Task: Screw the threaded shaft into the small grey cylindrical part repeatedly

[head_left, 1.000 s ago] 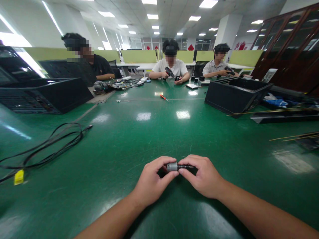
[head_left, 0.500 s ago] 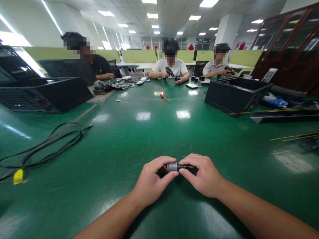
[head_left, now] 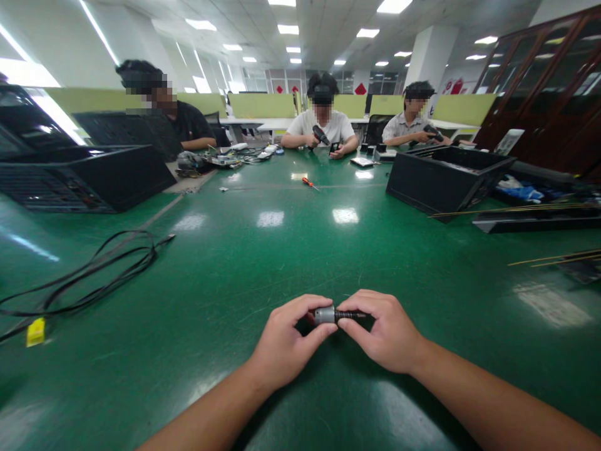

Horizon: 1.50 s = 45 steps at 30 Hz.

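Left hand (head_left: 280, 344) gripped a grey metal cylinder (head_left: 323, 314) and right hand (head_left: 393, 335) pinched its slim, dark, ribbed shaft (head_left: 345, 315) at six o'clock over the glossy green table (head_left: 282, 250), a two-handed handling step seemingly calling for steady alignment in any next move.

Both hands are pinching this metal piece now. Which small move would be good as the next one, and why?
I would perhaps hold the grey metal cylinder steady with the left hand and gently turn the dark ribbed shaft with the right hand, because each hand pinches one portion and both portions lie in line.
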Available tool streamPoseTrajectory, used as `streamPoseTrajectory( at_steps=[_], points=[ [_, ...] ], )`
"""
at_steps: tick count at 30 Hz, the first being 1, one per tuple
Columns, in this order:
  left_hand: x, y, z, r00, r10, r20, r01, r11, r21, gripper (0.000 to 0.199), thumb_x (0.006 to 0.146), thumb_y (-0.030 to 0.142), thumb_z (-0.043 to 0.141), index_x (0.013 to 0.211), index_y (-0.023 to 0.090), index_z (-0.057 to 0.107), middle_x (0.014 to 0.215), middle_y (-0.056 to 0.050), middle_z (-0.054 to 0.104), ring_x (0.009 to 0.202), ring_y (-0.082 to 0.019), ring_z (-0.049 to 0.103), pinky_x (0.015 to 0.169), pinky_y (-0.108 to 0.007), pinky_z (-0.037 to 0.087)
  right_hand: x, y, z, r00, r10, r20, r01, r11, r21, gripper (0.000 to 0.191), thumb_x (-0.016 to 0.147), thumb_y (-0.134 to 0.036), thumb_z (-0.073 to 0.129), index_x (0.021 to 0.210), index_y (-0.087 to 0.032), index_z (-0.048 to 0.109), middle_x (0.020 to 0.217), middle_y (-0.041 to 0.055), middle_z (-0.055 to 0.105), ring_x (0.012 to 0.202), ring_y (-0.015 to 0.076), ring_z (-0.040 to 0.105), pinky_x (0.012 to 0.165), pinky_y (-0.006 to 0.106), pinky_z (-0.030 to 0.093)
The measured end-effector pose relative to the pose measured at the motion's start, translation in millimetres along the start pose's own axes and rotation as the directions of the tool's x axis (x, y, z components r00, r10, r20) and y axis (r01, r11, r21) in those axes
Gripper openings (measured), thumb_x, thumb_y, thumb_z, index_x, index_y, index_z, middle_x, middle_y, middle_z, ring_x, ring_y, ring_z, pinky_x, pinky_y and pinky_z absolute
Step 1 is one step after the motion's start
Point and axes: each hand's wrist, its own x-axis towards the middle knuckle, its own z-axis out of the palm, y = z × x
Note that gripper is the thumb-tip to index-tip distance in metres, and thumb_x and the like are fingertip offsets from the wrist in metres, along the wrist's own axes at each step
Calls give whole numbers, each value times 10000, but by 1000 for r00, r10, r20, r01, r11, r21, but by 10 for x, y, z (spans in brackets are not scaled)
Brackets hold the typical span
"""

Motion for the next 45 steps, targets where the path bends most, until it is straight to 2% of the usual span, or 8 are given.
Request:
streamPoseTrajectory(
  at_steps=[11,31,45],
  points=[
    [-3,-10,3,1000,14,-6,-14,1000,5,241,816,220,750,1054,228,710,989,-23,749,888,-175,703,774,-264,560,-3,-10,5,1000,-21,-11,21,1000,-4,101,820,-156,701,908,-201,723,846,22,746,767,172,675,723,296,495],
    [-12,-9,-13,1000,26,-8,-26,1000,18,225,826,237,732,1048,214,707,983,-42,749,872,-190,705,758,-283,570,15,-7,-10,999,-39,-20,38,999,-28,60,862,-190,690,890,-216,736,824,17,761,744,173,683,700,299,498],
    [-27,-17,-11,1000,20,-1,-20,999,30,239,821,217,743,1057,212,708,988,-43,746,880,-189,702,772,-287,568,6,25,-10,1000,4,-18,-4,1000,-10,66,846,-190,710,894,-219,744,822,16,755,739,170,685,687,289,496]
  ],
)
